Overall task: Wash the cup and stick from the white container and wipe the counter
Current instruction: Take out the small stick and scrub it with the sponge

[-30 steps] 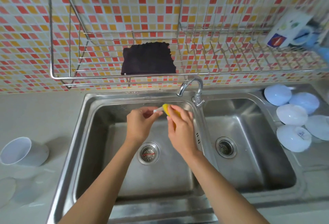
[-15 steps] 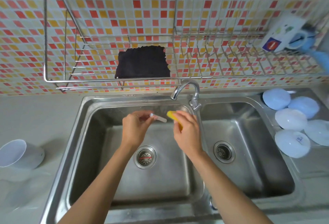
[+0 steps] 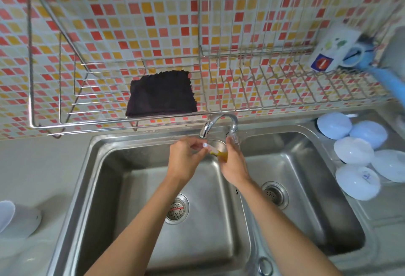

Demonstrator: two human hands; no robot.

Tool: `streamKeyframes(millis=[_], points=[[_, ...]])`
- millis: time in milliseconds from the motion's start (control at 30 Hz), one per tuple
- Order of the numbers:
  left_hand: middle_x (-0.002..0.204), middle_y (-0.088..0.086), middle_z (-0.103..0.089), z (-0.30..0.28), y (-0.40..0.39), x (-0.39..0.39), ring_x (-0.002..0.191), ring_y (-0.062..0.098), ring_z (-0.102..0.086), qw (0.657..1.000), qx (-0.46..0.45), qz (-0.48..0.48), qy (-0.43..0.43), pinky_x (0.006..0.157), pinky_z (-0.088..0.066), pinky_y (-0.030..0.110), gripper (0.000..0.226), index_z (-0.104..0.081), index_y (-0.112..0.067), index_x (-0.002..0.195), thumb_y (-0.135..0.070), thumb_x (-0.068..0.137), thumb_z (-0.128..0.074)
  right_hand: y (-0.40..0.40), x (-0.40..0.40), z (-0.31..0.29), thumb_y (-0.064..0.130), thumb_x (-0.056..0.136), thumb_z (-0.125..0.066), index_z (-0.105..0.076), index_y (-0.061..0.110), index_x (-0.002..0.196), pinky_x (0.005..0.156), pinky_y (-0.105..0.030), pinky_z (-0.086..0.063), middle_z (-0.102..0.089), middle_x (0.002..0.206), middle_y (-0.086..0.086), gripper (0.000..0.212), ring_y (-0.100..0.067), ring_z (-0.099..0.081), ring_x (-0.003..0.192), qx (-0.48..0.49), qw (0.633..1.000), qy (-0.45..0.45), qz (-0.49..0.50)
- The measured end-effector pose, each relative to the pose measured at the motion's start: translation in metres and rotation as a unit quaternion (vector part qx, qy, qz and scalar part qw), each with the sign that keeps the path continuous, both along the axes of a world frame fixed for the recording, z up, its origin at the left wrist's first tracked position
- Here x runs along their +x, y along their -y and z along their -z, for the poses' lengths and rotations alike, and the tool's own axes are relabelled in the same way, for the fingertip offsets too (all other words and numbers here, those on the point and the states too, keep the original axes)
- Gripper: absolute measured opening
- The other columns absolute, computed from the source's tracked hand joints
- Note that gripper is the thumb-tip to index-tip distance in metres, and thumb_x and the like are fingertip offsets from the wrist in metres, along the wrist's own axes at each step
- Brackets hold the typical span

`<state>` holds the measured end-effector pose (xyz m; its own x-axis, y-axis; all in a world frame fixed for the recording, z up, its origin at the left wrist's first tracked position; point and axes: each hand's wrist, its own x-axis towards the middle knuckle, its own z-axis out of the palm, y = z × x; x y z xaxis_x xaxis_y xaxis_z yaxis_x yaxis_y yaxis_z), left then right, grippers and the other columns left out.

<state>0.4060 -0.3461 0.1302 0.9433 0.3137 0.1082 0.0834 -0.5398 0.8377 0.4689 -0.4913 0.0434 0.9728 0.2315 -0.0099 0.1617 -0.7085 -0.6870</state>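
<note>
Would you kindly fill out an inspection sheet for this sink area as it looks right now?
Surface: grey counter around a steel double sink.
Job's things: white stick pinched by the left hand under the tap; yellow sponge held by the right hand; white cup on its side on the counter, far left.
Clutter: five white bowls upside down, right of the sink.
Hands: both over the left basin, close together.
Cables: nothing seen.
Surroundings: tiled wall; wire rack holding a dark cloth and a white bottle.
</note>
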Motion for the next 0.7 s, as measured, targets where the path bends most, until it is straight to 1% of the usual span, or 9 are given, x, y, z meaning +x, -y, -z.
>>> streamKeyframes(millis=[167, 267, 333, 400, 467, 500, 600, 667, 700], points=[[0.077, -0.012, -0.066, 0.000, -0.001, -0.001, 0.068, -0.013, -0.058, 1.000, 0.004, -0.003, 0.006, 0.065, -0.041, 0.003, 0.011, -0.077, -0.015, 0.090, -0.020, 0.080, -0.078, 0.006, -0.005, -0.003, 0.006, 0.089, -0.057, -0.040, 0.019, 0.144, 0.108, -0.031, -0.036, -0.048, 0.144, -0.003, 0.060, -0.022, -0.048, 0.128, 0.129, 0.989, -0.005, 0.074], [0.083, -0.010, -0.071, 0.003, -0.008, -0.006, 0.071, -0.003, -0.062, 1.000, 0.009, -0.005, 0.016, 0.067, -0.043, 0.004, 0.015, -0.077, -0.018, 0.094, -0.022, 0.079, -0.078, 0.013, -0.013, -0.005, 0.009, 0.091, -0.056, -0.048, 0.029, 0.139, 0.103, -0.037, -0.044, -0.054, 0.138, 0.004, 0.053, -0.020, -0.058, 0.115, 0.225, 0.965, -0.059, 0.120], [0.084, -0.011, -0.071, 0.006, -0.013, -0.009, 0.072, 0.002, -0.065, 1.000, 0.017, -0.011, 0.021, 0.069, -0.045, 0.006, 0.016, -0.077, -0.020, 0.094, -0.024, 0.079, -0.078, 0.018, -0.019, -0.002, 0.008, 0.092, -0.055, -0.054, 0.033, 0.132, 0.096, -0.037, -0.049, -0.058, 0.132, 0.005, 0.047, -0.013, -0.060, 0.108, 0.333, 0.918, -0.143, 0.163], [0.084, -0.009, -0.071, 0.008, -0.015, -0.011, 0.072, 0.002, -0.065, 0.999, 0.041, -0.014, 0.021, 0.069, -0.046, 0.007, 0.016, -0.077, -0.019, 0.093, -0.027, 0.079, -0.078, 0.023, -0.023, 0.001, 0.004, 0.092, -0.054, -0.060, 0.034, 0.120, 0.087, -0.042, -0.053, -0.059, 0.128, 0.001, 0.042, -0.017, -0.060, 0.108, 0.430, 0.848, -0.234, 0.203], [0.086, -0.006, -0.071, 0.009, -0.014, -0.012, 0.074, 0.003, -0.064, 0.998, 0.057, -0.008, 0.020, 0.069, -0.044, 0.005, 0.017, -0.077, -0.017, 0.094, -0.027, 0.080, -0.078, 0.028, -0.025, 0.006, 0.001, 0.090, -0.052, -0.063, 0.034, 0.113, 0.095, -0.052, -0.049, -0.059, 0.127, -0.003, 0.042, -0.026, -0.060, 0.111, 0.463, 0.813, -0.276, 0.220], [0.087, -0.004, -0.071, 0.010, -0.012, -0.011, 0.074, 0.005, -0.064, 0.998, 0.058, -0.005, 0.019, 0.069, -0.043, 0.004, 0.018, -0.076, -0.017, 0.094, -0.027, 0.080, -0.077, 0.029, -0.027, 0.006, -0.001, 0.090, -0.049, -0.061, 0.031, 0.115, 0.095, -0.055, -0.048, -0.060, 0.125, -0.005, 0.042, -0.029, -0.061, 0.109, 0.481, 0.795, -0.295, 0.225], [0.088, -0.003, -0.072, 0.009, -0.009, -0.008, 0.074, 0.003, -0.063, 0.999, 0.048, -0.008, 0.020, 0.069, -0.042, 0.003, 0.017, -0.076, -0.018, 0.095, -0.027, 0.080, -0.077, 0.029, -0.034, 0.001, -0.002, 0.093, -0.036, -0.053, 0.023, 0.129, 0.074, -0.047, -0.055, -0.061, 0.117, -0.009, 0.047, -0.031, -0.063, 0.096, 0.537, 0.727, -0.367, 0.221], [0.089, -0.003, -0.072, 0.008, -0.010, -0.008, 0.074, -0.001, -0.061, 0.999, 0.049, -0.003, 0.023, 0.068, -0.040, 0.001, 0.017, -0.076, -0.018, 0.096, -0.027, 0.081, -0.076, 0.026, -0.037, -0.001, 0.004, 0.093, -0.035, -0.053, 0.025, 0.130, 0.070, -0.042, -0.053, -0.058, 0.122, -0.010, 0.046, -0.031, -0.061, 0.099, 0.544, 0.705, -0.404, 0.209], [0.090, -0.003, -0.071, 0.007, -0.011, -0.010, 0.074, -0.002, -0.060, 0.998, 0.053, 0.002, 0.025, 0.069, -0.039, 0.001, 0.018, -0.076, -0.018, 0.097, -0.027, 0.081, -0.076, 0.023, -0.037, -0.002, 0.009, 0.093, -0.038, -0.054, 0.027, 0.128, 0.070, -0.040, -0.052, -0.057, 0.124, -0.009, 0.042, -0.031, -0.059, 0.103, 0.536, 0.704, -0.417, 0.205]])
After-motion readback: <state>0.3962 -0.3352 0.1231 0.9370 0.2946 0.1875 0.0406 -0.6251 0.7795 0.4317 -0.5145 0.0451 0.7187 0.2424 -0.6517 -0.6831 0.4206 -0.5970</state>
